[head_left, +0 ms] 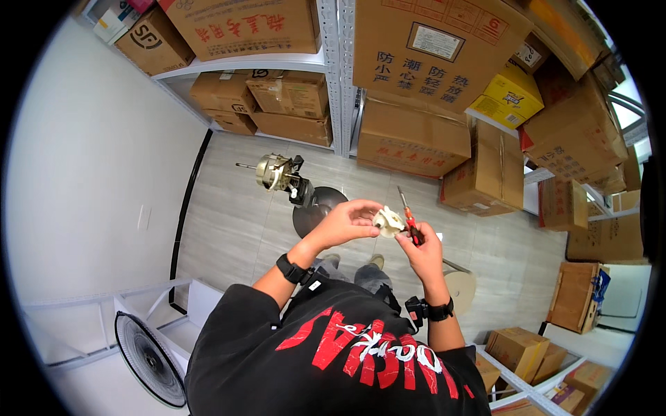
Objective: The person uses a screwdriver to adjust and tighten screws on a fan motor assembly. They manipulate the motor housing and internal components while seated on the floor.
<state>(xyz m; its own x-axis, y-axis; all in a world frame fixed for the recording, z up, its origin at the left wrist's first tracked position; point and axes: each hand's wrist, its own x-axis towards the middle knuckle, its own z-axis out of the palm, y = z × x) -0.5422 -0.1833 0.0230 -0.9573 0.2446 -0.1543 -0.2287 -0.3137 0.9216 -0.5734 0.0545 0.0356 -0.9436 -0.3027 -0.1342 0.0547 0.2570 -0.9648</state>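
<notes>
Right of the uncovered fan motor [267, 172], the left grip [347, 223] pinches a white plastic part [389, 221]; the right grip [424, 254] pinches it plus a screwdriver [409, 220]; uncovering appears done, part unfitted

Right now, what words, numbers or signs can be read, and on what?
I locate but don't copy print:
Black shirt: large red and white lettering.
Big upper box: blue characters, red symbols.
Box beneath: red characters.
Yellow box: print too small.
Screwdriver, white part: none legible.
</notes>
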